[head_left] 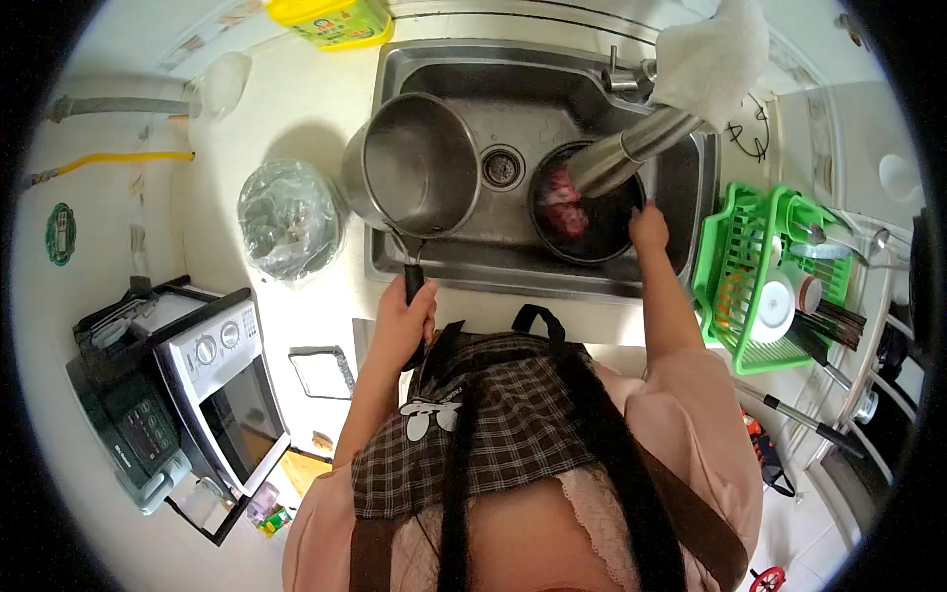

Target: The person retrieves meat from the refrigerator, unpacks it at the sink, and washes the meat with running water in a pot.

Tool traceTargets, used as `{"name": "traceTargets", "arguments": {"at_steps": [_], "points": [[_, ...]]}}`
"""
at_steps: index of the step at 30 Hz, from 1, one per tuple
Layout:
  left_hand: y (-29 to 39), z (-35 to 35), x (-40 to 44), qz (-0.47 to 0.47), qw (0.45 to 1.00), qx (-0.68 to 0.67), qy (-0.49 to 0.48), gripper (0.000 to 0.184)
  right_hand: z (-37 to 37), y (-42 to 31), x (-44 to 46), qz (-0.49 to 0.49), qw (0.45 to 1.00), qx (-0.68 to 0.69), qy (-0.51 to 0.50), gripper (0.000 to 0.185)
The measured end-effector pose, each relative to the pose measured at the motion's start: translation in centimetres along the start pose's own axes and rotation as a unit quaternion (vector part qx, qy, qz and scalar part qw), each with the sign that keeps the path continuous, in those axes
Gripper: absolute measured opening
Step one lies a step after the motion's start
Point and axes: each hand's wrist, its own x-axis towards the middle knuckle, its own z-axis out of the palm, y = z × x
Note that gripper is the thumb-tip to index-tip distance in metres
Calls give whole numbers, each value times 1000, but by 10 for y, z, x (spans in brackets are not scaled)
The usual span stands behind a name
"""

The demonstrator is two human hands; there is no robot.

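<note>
My left hand (402, 318) is wrapped round the black handle of a steel saucepan (422, 163), which is tilted over the left part of the sink (473, 266), its inside showing no food. At the right of the sink, my right hand (648, 229) holds the rim of a dark round pot (612, 232). Reddish meat (565, 215) lies in this pot. The steel faucet (617, 158) reaches over it and hides part of its inside. A round drain (502, 168) shows between the two vessels.
Left of the sink stands a plastic-covered bowl (288, 222). A green dish rack (735, 281) with dishes is on the right. A yellow bottle (330, 22) stands at the back left, and a white oven (229, 365) at the lower left.
</note>
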Motion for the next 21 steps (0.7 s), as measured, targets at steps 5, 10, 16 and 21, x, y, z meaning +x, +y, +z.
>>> {"name": "traceTargets", "arguments": {"at_steps": [5, 10, 16, 21], "points": [[-1, 5, 2, -5, 999, -32, -25, 21, -29, 29, -8, 18, 997, -67, 26, 27], [-1, 8, 4, -3, 999, -38, -34, 23, -45, 39, -10, 10, 992, -122, 36, 24], [3, 12, -2, -18, 991, -116, -63, 25, -53, -17, -30, -91, 994, -37, 50, 20], [-6, 20, -9, 13, 1000, -17, -20, 25, -10, -104, -67, -320, 860, 308, -252, 40]]}}
